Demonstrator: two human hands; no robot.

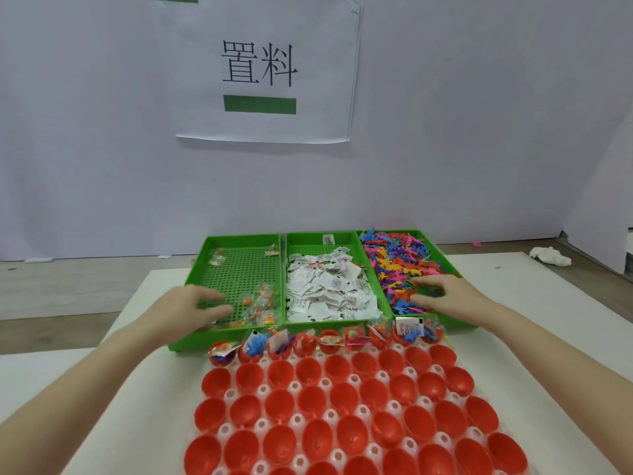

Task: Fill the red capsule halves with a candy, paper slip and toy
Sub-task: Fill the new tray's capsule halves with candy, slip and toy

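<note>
Reaching into two green bins, a left hand point(200, 303) hovers with relaxed fingers over wrapped candies point(260, 305), light and slippery, best pinched by the wrapper, while the right hand point(442, 293) curls onto soft, featherweight toys point(400, 262); whether its grip holds one is unclear. Paper slips point(329, 289) lie between; red capsule halves point(342, 406) wait on the table below

You see a bright picture with soft, even light and only faint shadows. Your hands look blurry, and the edges bend outward.
</note>
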